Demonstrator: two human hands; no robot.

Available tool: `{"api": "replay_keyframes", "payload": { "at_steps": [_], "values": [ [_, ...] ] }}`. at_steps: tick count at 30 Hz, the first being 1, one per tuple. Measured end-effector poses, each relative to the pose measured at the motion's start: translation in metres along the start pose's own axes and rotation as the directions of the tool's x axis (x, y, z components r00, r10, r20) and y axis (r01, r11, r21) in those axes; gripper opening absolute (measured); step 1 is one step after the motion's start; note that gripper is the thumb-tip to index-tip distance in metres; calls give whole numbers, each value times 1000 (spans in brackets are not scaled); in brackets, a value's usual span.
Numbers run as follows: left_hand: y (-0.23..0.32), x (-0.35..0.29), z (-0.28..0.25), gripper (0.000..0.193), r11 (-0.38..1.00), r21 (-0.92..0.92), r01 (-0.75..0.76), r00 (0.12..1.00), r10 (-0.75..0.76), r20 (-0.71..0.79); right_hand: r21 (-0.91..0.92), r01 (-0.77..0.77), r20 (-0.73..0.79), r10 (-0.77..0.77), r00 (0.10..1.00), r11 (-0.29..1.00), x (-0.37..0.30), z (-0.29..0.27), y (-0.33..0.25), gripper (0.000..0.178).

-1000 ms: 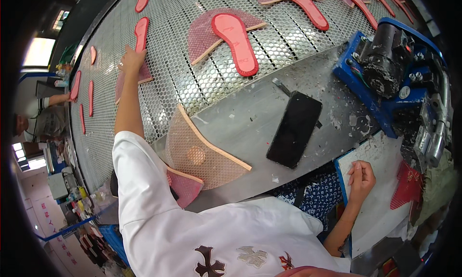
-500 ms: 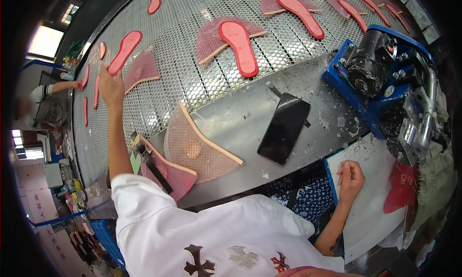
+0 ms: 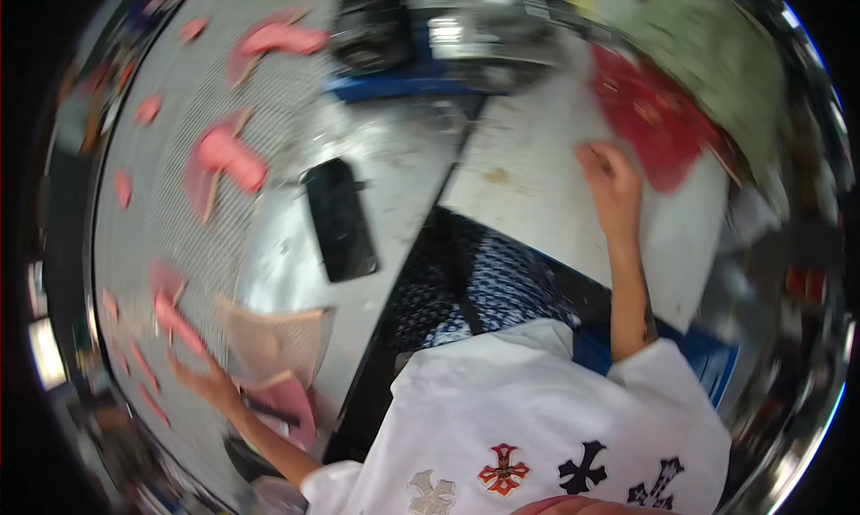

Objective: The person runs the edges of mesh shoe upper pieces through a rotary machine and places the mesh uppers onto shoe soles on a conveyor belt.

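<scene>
My left hand [image 3: 202,381] is low on the left, above the metal mesh surface [image 3: 269,112]. Its blurred fingers look stretched out and apart. The end of a pink insole [image 3: 179,322] is right beside them; blur hides whether they touch. A piece of pink mesh [image 3: 170,280] adjoins that insole's far end. On the right, my right hand [image 3: 611,179] hangs over a white board [image 3: 528,148]. Its fingers are bent but apart, with nothing visible in them. Red mesh pieces [image 3: 649,112] lie just beyond it.
A black phone [image 3: 340,219] rests on the metal ledge. Beyond it stands a blue-framed machine [image 3: 385,85]. Further pink insoles [image 3: 235,159] are spread across the mesh. Near my left forearm are a beige mesh piece [image 3: 278,336] and a pink one [image 3: 291,403]. Green cloth [image 3: 717,58] lies far right.
The view has swung right, shifting the machine and phone leftward in it. My right hand has moved forward over the white board, toward the red mesh. My left hand's fingers now look more spread.
</scene>
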State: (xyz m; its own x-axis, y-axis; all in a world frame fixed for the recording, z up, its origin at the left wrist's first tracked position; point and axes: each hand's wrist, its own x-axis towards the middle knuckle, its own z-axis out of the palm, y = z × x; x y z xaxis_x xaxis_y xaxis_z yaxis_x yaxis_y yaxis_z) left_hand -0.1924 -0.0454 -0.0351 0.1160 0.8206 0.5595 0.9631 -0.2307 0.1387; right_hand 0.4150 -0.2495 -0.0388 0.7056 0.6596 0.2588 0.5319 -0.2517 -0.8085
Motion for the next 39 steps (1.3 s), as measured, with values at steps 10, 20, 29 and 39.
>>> {"api": "replay_keyframes", "payload": {
  "at_steps": [10,20,29,39],
  "values": [
    [122,-17,28,57,972,11,-234,966,234,-111,-735,-247,-237,102,966,632,14,-93,90,82],
    [202,-23,32,46,912,-254,-321,947,305,-103,-844,-252,-54,392,918,473,2,-94,28,51],
    [224,-24,34,44,839,-481,-255,965,254,-68,-890,-162,-176,5,984,427,7,-114,78,45],
    [296,-40,33,40,678,-689,-256,935,355,2,-582,-308,-388,76,918,753,-19,-166,-1,33]
  ]
}}
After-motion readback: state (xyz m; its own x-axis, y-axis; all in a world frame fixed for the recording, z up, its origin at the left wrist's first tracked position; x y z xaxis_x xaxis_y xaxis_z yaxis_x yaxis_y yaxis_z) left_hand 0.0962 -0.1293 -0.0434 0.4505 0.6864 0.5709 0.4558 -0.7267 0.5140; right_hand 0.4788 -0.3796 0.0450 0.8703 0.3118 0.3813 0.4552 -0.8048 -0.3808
